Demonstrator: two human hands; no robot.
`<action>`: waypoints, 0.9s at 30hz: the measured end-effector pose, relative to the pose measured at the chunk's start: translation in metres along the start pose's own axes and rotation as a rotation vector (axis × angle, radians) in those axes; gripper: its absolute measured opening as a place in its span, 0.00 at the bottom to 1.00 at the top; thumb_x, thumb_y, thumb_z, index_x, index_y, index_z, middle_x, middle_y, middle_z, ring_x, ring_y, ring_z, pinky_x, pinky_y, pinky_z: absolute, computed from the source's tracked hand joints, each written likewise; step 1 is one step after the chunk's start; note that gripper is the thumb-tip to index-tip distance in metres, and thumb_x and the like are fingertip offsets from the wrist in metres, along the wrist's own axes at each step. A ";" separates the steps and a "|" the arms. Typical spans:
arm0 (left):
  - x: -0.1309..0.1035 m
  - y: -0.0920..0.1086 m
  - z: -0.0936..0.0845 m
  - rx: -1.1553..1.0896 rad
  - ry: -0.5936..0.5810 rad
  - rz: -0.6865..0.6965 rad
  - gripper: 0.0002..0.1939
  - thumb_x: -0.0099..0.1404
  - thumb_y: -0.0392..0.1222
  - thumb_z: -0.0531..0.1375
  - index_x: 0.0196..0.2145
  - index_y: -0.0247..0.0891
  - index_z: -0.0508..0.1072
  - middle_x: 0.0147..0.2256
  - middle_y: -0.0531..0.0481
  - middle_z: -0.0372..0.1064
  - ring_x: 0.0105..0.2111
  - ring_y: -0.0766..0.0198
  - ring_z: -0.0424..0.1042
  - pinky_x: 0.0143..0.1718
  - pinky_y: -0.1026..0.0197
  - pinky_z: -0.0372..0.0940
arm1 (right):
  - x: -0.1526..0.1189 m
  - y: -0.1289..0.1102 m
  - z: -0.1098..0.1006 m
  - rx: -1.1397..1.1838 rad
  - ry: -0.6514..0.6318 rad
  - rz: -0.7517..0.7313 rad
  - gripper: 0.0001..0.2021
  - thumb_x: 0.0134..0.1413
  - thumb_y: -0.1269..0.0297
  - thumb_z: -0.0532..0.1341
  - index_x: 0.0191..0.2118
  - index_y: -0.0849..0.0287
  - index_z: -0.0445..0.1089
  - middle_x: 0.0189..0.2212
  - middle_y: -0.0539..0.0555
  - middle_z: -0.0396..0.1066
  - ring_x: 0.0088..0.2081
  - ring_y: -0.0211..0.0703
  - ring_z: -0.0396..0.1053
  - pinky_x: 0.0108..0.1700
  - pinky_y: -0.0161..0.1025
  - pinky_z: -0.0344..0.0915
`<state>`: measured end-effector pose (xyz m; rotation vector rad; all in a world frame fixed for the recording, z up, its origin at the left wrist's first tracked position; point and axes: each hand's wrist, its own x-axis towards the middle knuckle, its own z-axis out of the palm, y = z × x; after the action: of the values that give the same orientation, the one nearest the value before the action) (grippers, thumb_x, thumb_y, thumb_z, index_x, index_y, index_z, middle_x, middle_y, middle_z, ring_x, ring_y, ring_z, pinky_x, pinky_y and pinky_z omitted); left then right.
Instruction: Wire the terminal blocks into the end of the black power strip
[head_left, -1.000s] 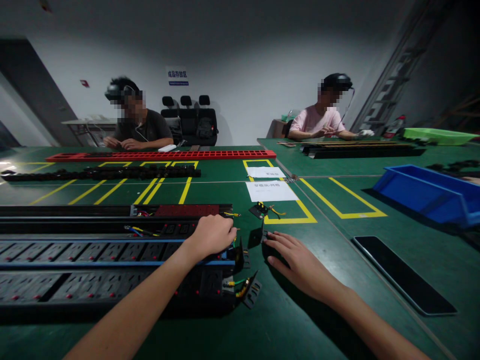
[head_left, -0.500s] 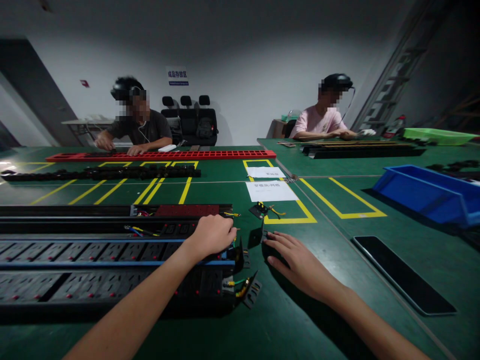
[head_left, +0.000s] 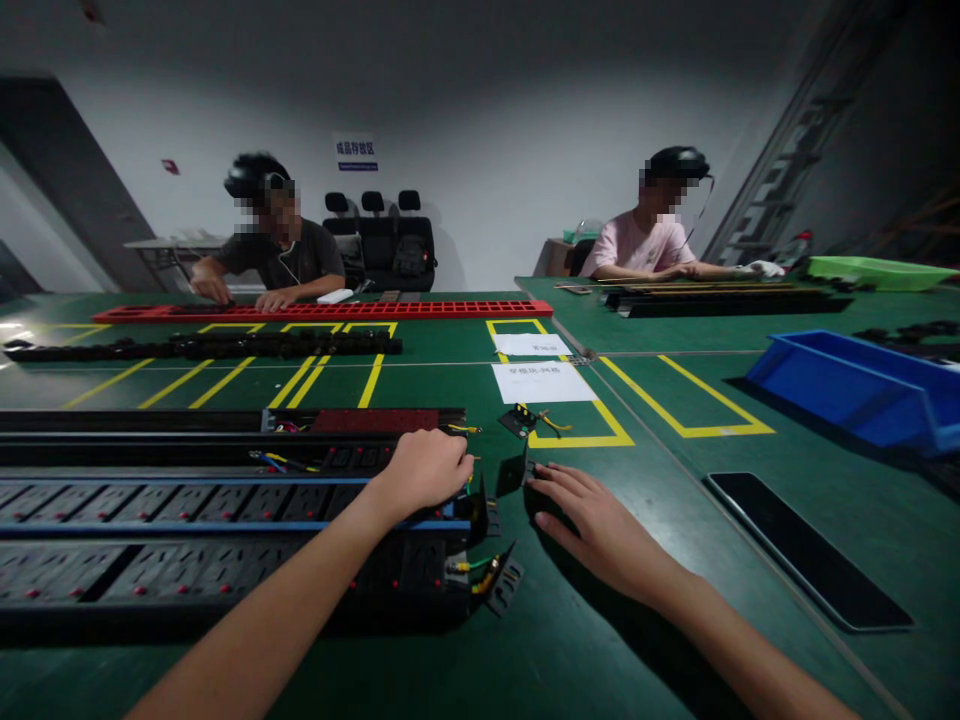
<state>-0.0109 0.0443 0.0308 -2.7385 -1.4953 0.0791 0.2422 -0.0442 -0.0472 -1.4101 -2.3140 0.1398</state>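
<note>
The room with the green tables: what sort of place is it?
Probably an electrical assembly workshop. Socket strips with exposed wires lie on a green table marked with yellow lines, near a blue bin.

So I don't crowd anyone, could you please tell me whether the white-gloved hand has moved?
Yes, the white-gloved hand is further right, nearer the green tray.

The tray [head_left: 847, 388] is blue, the long rack [head_left: 322, 311] red, the table [head_left: 600, 650] green.

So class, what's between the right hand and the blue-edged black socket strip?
In the head view, two small black plates: one by the hand, one by the strip.
</note>
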 end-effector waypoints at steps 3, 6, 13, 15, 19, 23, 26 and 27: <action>0.000 0.000 0.000 0.000 0.000 -0.001 0.20 0.74 0.48 0.49 0.38 0.38 0.78 0.36 0.38 0.79 0.38 0.46 0.79 0.39 0.48 0.70 | 0.000 0.000 0.000 -0.005 -0.005 0.002 0.19 0.69 0.60 0.58 0.61 0.57 0.71 0.62 0.61 0.70 0.64 0.58 0.66 0.64 0.60 0.65; -0.001 -0.001 0.000 -0.002 0.001 -0.004 0.20 0.74 0.48 0.50 0.37 0.38 0.78 0.36 0.38 0.79 0.38 0.46 0.79 0.39 0.49 0.69 | -0.001 0.001 0.001 -0.010 -0.008 -0.001 0.19 0.69 0.60 0.58 0.61 0.58 0.71 0.62 0.61 0.70 0.64 0.59 0.66 0.64 0.60 0.65; 0.000 -0.001 0.000 0.007 0.003 0.007 0.20 0.74 0.48 0.49 0.38 0.38 0.78 0.36 0.38 0.79 0.38 0.46 0.79 0.39 0.48 0.70 | -0.001 0.002 0.001 -0.002 0.006 -0.009 0.19 0.69 0.60 0.58 0.61 0.58 0.71 0.62 0.61 0.70 0.64 0.58 0.66 0.64 0.60 0.65; 0.000 -0.001 0.000 0.006 0.005 0.006 0.20 0.74 0.48 0.49 0.37 0.38 0.78 0.35 0.38 0.79 0.38 0.45 0.79 0.38 0.48 0.70 | -0.001 0.002 0.001 -0.001 0.005 -0.005 0.19 0.69 0.60 0.58 0.61 0.57 0.71 0.62 0.61 0.70 0.64 0.58 0.66 0.64 0.60 0.65; 0.000 -0.001 0.001 -0.005 0.007 0.002 0.20 0.73 0.48 0.49 0.37 0.38 0.78 0.36 0.38 0.79 0.37 0.46 0.79 0.38 0.49 0.69 | -0.001 0.001 0.001 -0.001 0.007 0.001 0.19 0.69 0.60 0.58 0.61 0.56 0.71 0.62 0.60 0.71 0.64 0.58 0.66 0.64 0.59 0.65; 0.000 -0.001 0.001 -0.003 0.003 -0.005 0.20 0.73 0.49 0.49 0.37 0.38 0.78 0.36 0.37 0.79 0.37 0.46 0.79 0.38 0.48 0.69 | -0.001 0.001 0.001 -0.003 0.003 0.005 0.19 0.69 0.60 0.59 0.61 0.57 0.71 0.62 0.60 0.71 0.64 0.57 0.66 0.64 0.59 0.66; 0.000 -0.001 0.001 0.000 0.002 -0.005 0.20 0.73 0.49 0.49 0.37 0.38 0.78 0.36 0.37 0.79 0.37 0.47 0.79 0.39 0.48 0.69 | -0.001 0.000 0.001 0.003 0.006 0.005 0.19 0.69 0.61 0.59 0.61 0.56 0.72 0.62 0.60 0.71 0.63 0.58 0.66 0.64 0.60 0.66; 0.000 -0.001 0.001 0.001 0.001 -0.003 0.20 0.74 0.49 0.49 0.37 0.38 0.78 0.36 0.37 0.79 0.37 0.47 0.79 0.39 0.48 0.70 | 0.000 0.000 0.001 0.007 0.009 0.005 0.19 0.68 0.61 0.59 0.61 0.56 0.72 0.62 0.60 0.71 0.63 0.58 0.66 0.64 0.60 0.66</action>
<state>-0.0113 0.0447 0.0301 -2.7351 -1.4994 0.0781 0.2420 -0.0444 -0.0484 -1.4105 -2.3004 0.1418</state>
